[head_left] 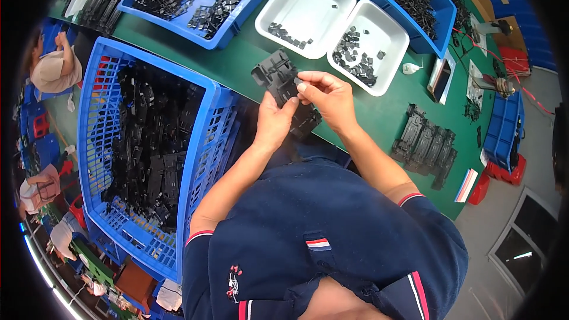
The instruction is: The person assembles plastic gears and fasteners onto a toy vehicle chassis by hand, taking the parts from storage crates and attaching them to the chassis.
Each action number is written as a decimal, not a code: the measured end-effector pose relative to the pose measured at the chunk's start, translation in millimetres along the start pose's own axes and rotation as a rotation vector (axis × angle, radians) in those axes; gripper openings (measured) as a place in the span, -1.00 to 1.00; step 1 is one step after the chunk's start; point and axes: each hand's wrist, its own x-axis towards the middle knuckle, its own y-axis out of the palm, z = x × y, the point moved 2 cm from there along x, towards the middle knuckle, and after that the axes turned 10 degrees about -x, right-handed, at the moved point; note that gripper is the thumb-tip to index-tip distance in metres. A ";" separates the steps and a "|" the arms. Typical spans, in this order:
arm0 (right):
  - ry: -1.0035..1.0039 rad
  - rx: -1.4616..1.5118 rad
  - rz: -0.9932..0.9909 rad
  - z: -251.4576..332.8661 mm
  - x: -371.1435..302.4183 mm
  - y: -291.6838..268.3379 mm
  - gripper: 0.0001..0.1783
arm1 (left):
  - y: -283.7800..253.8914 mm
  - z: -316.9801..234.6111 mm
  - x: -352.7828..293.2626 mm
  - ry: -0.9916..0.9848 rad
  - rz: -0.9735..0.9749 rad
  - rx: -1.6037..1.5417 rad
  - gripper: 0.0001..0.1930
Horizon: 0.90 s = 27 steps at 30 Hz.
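A long black moulded plastic part [276, 69] is held slantwise over the near edge of the green table. My left hand [274, 121] grips it from the left side, thumb across its face. My right hand [331, 98] is closed in a pinch at the part's right side; a small dark piece seems to be between thumb and fingertips, too small to make out clearly. Beyond my hands stand two white trays, the left tray [286, 5] and the right tray [396, 31], both with small black plastic pieces [355, 59] in them.
A blue crate [204, 118] full of black parts stands at my left. Blue bins [228, 29] of small black pieces line the table's far side. Several finished-looking black parts [424, 142] lie in a row at right, near a small white bottle [411, 68]. Other people sit at far left.
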 end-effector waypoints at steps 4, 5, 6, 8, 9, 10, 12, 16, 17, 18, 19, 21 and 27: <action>-0.347 -0.267 -0.034 5.7 -5.7 12.2 -0.79 | 9.5 -11.6 -7.0 0.128 0.043 -0.002 -0.71; -0.423 -0.402 -0.073 10.9 -8.6 14.0 -0.83 | 8.2 -11.5 -8.3 0.154 0.052 0.003 -0.72; -0.426 -0.402 -0.068 13.7 -8.1 16.1 -0.83 | 7.7 -11.0 -8.8 0.159 0.050 0.002 -0.72; -0.779 -0.624 -0.127 22.7 -11.1 22.0 -0.84 | 6.8 -10.8 -10.1 0.217 0.041 0.026 -0.73; -0.814 -0.642 -0.124 24.3 -12.6 23.4 -0.81 | 5.3 -10.7 -10.8 0.219 0.041 0.024 -0.73; -0.815 -0.644 -0.123 23.8 -13.3 24.2 -0.81 | 2.9 -10.9 -11.9 0.206 0.036 0.118 -0.71; -0.871 -0.642 -0.090 22.0 -14.6 26.1 -0.79 | 3.2 -13.6 -14.4 0.193 0.029 0.210 -0.68; -0.932 -0.676 -0.067 21.3 -15.3 27.8 -0.78 | 8.3 -23.0 -18.8 0.198 -0.017 0.341 -0.71; -0.921 -0.683 -0.066 22.0 -16.4 28.0 -0.77 | 8.2 -23.6 -19.3 0.203 -0.032 0.362 -0.72; -0.911 -0.689 -0.065 22.4 -17.2 28.1 -0.76 | 8.0 -23.6 -19.6 0.205 -0.033 0.361 -0.72; -0.911 -0.689 -0.064 22.7 -17.5 28.2 -0.76 | 7.7 -23.4 -19.8 0.202 -0.034 0.371 -0.73; -0.916 -0.697 -0.065 23.1 -18.1 28.3 -0.76 | 7.3 -22.6 -19.9 0.201 -0.035 0.381 -0.73; -0.924 -0.722 -0.061 26.6 -19.3 28.1 -0.75 | 4.3 -19.0 -20.4 0.233 -0.021 0.452 -0.74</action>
